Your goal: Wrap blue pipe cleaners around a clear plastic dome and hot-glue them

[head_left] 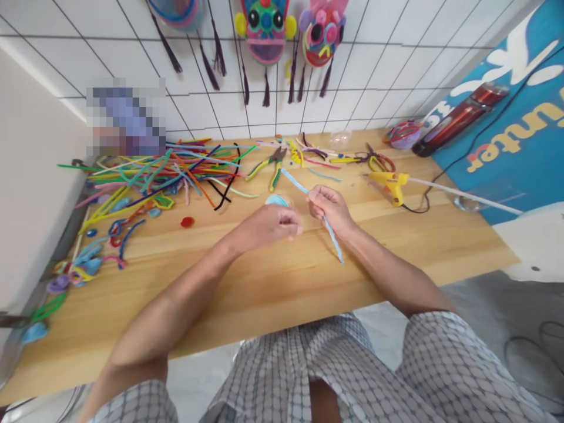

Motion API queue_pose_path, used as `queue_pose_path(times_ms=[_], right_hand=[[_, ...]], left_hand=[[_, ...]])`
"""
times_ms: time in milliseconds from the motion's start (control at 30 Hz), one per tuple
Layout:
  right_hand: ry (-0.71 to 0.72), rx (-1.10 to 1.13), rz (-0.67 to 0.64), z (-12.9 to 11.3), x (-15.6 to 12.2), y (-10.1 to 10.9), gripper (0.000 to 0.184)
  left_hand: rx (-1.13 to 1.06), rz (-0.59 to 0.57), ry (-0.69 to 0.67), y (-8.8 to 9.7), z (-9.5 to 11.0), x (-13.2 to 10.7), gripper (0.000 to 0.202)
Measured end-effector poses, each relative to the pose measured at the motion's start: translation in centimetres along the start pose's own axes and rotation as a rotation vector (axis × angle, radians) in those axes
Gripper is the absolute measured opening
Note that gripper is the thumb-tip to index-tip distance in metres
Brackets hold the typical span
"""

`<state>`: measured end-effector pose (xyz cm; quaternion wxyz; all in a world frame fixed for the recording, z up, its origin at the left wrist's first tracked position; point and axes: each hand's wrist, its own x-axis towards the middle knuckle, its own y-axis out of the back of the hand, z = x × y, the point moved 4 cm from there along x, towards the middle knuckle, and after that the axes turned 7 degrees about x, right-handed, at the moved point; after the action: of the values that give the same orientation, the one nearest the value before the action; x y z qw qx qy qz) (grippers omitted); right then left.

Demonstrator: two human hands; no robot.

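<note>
Pinched in my right hand (328,207) is a light blue pipe cleaner (333,238), running diagonally with one end towards the pliers and the other towards the table's front. My left hand (271,228) hovers just left of it, fingers curled and closed; whatever lies inside them, if anything, is hidden. Behind the left hand, a light blue round piece (277,200) is partly covered. Pliers (274,167) with green and yellow handles lie beyond both hands. A small red piece (187,222) rests on the wooden table (273,282) to the left.
Many coloured pipe cleaners (176,170) are heaped at the back left, with finished bits (88,264) below. On the right are a yellow glue gun (390,183) with its cord, scissors (379,161) and a red flask (460,120). Decorated masks (265,32) hang on the tiled wall.
</note>
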<state>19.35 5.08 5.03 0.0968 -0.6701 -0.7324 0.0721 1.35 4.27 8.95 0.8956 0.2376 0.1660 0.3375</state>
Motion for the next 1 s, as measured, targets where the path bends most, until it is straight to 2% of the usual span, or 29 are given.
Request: queue_pose_path(times_ms=[100,167,233,333,433,567,667,767,800,867,1000], right_hand=[[-0.003,-0.008,-0.025,0.0,0.2,0.0,0.044],[-0.005,-0.014,-0.043,-0.1,0.1,-0.2,0.04],[-0.002,-0.013,-0.049,-0.2,0.1,-0.3,0.039],[0.005,-0.015,-0.048,-0.1,0.3,-0.2,0.04],[0.021,-0.024,-0.061,-0.1,0.4,-0.2,0.041],[0.06,-0.024,-0.094,0.0,0.3,-0.5,0.04],[0.084,0.0,-0.101,0.1,0.6,-0.4,0.042],[0.098,0.045,-0.085,0.3,1.2,0.0,0.046],[0.099,0.057,-0.071,0.4,1.5,0.1,0.047],[0.097,0.069,-0.043,0.6,2.0,0.4,0.047],[0.094,0.085,-0.016,0.7,2.4,0.5,0.046]], left_hand=[[0.368,-0.085,-0.054,-2.3,0.5,-0.7,0.019],[0.55,-0.107,-0.019,-3.6,0.2,-1.1,0.019],[0.641,-0.106,0.049,-4.6,-0.3,-1.4,0.02],[0.675,-0.095,0.12,-5.5,-1.2,-1.8,0.021],[0.673,-0.099,0.136,-6.2,-1.8,-1.6,0.022],[0.671,-0.077,0.17,-6.8,-1.8,-1.3,0.023],[0.66,-0.028,0.208,-6.5,-1.5,-2.5,0.018],[0.58,0.073,0.246,-5.4,-1.9,-6.2,0.021],[0.419,0.158,0.262,-4.8,-2.2,-7.9,0.021],[0.135,0.318,0.32,-3.7,-3.4,-12.1,0.025],[-0.119,0.61,0.419,-2.4,-5.1,-21.5,0.031]])
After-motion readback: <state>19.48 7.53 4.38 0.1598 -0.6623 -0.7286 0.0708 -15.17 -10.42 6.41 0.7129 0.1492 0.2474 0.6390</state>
